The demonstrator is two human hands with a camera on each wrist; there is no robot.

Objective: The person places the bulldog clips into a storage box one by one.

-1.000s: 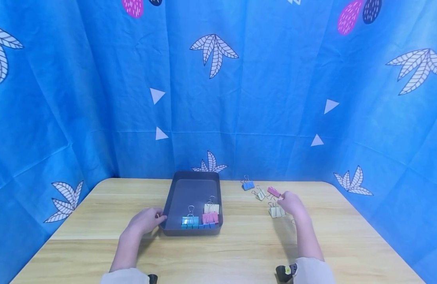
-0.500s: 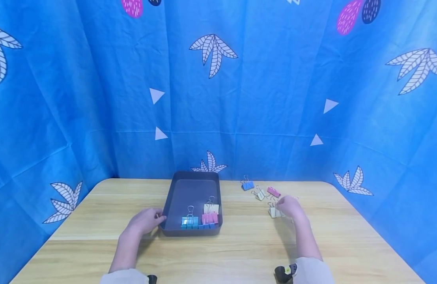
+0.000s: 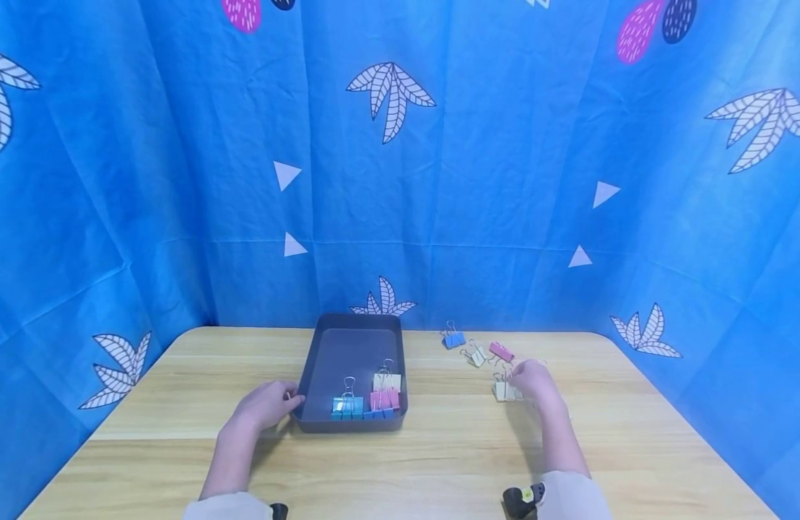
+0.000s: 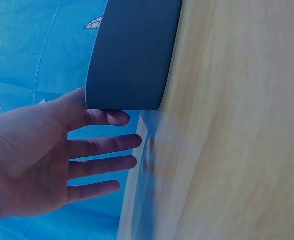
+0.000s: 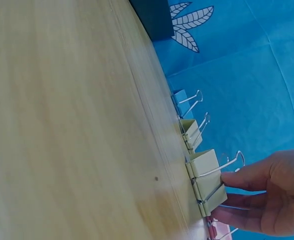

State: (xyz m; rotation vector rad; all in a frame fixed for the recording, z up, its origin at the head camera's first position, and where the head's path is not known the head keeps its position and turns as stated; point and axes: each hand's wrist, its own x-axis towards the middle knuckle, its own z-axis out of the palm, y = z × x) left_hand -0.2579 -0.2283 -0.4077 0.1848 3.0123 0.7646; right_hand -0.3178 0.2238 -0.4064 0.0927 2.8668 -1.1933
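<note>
Tabletop leaves passage between walled tray and clustered binder clips.

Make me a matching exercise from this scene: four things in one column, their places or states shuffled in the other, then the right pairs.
Things:
1. Left hand
2. Right hand
3. Tray
4. Curtain

Places or states:
A. Blue, hanging behind the table
B. Pinching a cream clip
C. Dark, with several clips inside
D. Touching the tray's left side

Right pairs: 1-D, 2-B, 3-C, 4-A
</note>
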